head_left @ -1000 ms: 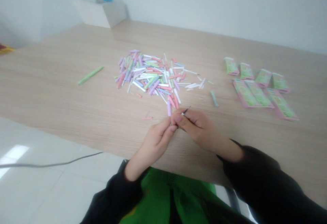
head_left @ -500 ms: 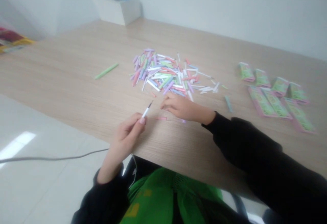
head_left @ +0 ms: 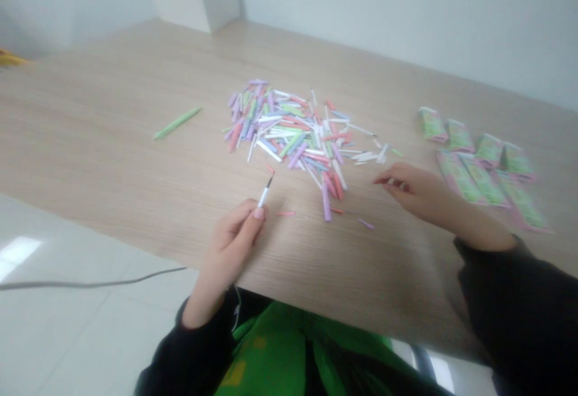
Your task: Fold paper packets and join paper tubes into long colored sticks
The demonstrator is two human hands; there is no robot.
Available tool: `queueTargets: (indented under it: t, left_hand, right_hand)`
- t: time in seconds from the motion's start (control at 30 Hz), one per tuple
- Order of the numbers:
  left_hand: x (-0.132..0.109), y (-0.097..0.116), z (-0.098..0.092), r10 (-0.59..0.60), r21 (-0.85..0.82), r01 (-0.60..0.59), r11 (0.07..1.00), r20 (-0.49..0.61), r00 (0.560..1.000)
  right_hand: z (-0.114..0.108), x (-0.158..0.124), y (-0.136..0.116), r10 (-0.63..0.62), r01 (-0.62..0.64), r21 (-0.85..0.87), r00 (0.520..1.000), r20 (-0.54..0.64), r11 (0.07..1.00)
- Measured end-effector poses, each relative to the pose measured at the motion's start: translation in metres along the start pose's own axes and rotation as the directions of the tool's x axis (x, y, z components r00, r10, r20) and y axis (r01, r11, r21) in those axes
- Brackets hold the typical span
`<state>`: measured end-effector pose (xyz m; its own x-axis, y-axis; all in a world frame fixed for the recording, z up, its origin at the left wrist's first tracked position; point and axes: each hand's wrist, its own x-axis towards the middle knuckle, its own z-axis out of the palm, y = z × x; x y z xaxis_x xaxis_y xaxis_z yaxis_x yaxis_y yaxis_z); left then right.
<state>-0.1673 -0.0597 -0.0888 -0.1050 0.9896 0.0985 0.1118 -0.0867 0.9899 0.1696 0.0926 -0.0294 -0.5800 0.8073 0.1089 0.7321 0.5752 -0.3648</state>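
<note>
My left hand (head_left: 237, 233) pinches a thin white stick with a dark pointed tip (head_left: 264, 194) between thumb and fingers, the tip aimed away from me. Beyond it lies a large loose pile of short coloured tubes and white sticks (head_left: 289, 131), in purple, green, red, blue and white. My right hand (head_left: 401, 188) hovers low over the table to the right of the pile. Its fingers are loosely curled with gaps between them, and nothing shows in them; the spot beneath is hidden. A purple tube (head_left: 326, 202) and red tubes (head_left: 337, 184) lie at the pile's near edge.
Several green and pink packets (head_left: 474, 176) lie on the right of the wooden table (head_left: 253, 257). One green stick (head_left: 177, 123) is at the left. Small bits, one pink (head_left: 286, 213) and one purple (head_left: 366, 224), lie nearby. A white box (head_left: 198, 2) stands at the back.
My right hand has moved right, from the pile's near edge toward the packets, uncovering the purple and red tubes. The blue-green piece seen there before is out of sight. My left hand keeps the white stick.
</note>
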Motion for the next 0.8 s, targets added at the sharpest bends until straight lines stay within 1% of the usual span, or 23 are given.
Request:
queueTargets:
  t: [0.07,0.17,0.27,0.37,0.5,0.57,0.63,0.73,0.8]
  left_hand:
    - [0.005,0.003,0.011,-0.005,0.009,0.005,1.0,0.033,0.999]
    - [0.008,0.009,0.024,-0.002,0.042,-0.001,0.999,0.076,0.997]
    - [0.008,0.014,0.031,0.005,0.09,-0.016,0.996,0.111,0.994]
    - [0.004,0.013,0.032,0.002,0.131,-0.019,0.991,0.129,0.992]
    - [0.002,0.012,0.034,0.002,0.176,-0.027,0.984,0.139,0.99]
    - [0.002,0.014,0.036,0.014,0.191,-0.044,0.981,0.151,0.988]
    - [0.002,0.018,0.038,0.036,0.204,-0.072,0.976,0.178,0.983]
    - [0.002,0.023,0.043,0.079,0.222,-0.137,0.965,0.249,0.965]
    - [0.002,0.024,0.046,0.1,0.239,-0.175,0.955,0.296,0.95]
  right_hand:
    - [0.005,-0.015,0.002,0.029,-0.03,0.032,0.999,0.035,0.999]
    - [0.021,-0.023,-0.009,0.017,-0.024,0.082,0.997,0.081,0.996]
    - [0.036,-0.017,-0.021,-0.005,-0.01,0.099,0.989,0.146,0.995]
    - [0.046,-0.008,-0.026,-0.017,0.001,0.074,0.977,0.211,0.997]
    - [0.055,0.001,-0.026,-0.065,0.057,0.046,0.977,0.204,0.997]
    - [0.053,0.002,-0.026,-0.079,0.076,0.024,0.98,0.182,0.997]
    - [0.044,0.0,-0.029,-0.047,0.04,0.053,0.991,0.129,0.998]
    - [0.018,-0.01,-0.041,0.035,-0.041,0.21,0.999,0.031,0.977]
    - [-0.001,-0.019,-0.053,0.031,-0.023,0.302,0.999,-0.02,0.953]
